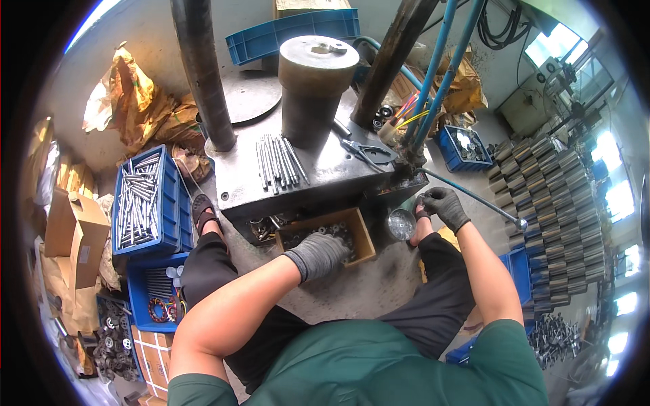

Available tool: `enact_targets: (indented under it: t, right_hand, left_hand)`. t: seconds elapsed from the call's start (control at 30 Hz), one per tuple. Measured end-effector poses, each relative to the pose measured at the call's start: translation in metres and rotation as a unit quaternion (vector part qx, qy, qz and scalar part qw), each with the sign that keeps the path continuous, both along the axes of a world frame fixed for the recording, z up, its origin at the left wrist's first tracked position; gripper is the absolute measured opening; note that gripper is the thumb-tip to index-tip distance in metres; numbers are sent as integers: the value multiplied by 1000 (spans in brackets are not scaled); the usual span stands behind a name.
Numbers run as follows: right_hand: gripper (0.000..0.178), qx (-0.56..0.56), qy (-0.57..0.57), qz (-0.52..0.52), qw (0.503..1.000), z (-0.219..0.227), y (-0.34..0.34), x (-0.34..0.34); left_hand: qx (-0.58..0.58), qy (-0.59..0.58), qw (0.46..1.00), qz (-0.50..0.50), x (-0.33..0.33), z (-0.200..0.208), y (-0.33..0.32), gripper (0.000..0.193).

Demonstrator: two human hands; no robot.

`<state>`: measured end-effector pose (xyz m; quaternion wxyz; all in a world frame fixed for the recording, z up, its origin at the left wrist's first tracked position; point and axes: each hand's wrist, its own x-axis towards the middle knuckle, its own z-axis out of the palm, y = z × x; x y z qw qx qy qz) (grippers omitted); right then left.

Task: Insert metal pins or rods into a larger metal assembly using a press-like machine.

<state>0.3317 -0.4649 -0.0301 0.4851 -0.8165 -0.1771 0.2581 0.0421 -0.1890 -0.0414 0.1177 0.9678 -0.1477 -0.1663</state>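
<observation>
Below the worktop (325, 172), metal parts (294, 240) lie inside a sideways-long wooden box (366, 245), left hand (315, 257) nearer, over its near edge, right hand (447, 206) right of it, each grip's closure unclear.

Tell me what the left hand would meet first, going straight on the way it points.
The left hand would likely meet the small metal parts in the wooden box, then that box's right-hand wall; how deep the fingers sit is unclear.

Your left hand (317, 256) hides its fingertips at the wooden box (364, 238) — anything in your right hand (447, 208) is too small to tell.
</observation>
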Motion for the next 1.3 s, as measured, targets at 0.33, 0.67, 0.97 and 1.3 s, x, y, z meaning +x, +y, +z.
enact_targets:
  t: [0.33, 0.67, 0.97, 1.3]
  right_hand:
    - [17, -22, -179, 129, 975, 66, 167, -45]
    - [25, -150, -375, 227, 886, 48, 260, -57]
    - [17, -81, -419, 174, 888, 45, 220, 6]
    - [32, -131, -445, 202, 863, 35, 209, -2]
  left_hand:
    - [-22, -48, 998, -34, -2, -3, -4, 24]
    - [-25, -22, 999, 9, 0, 0, 8, 29]
    - [-60, -60, 996, 13, -5, 43, 37, 29]
    - [-174, -194, 837, 480, 3, 65, 169, 35]
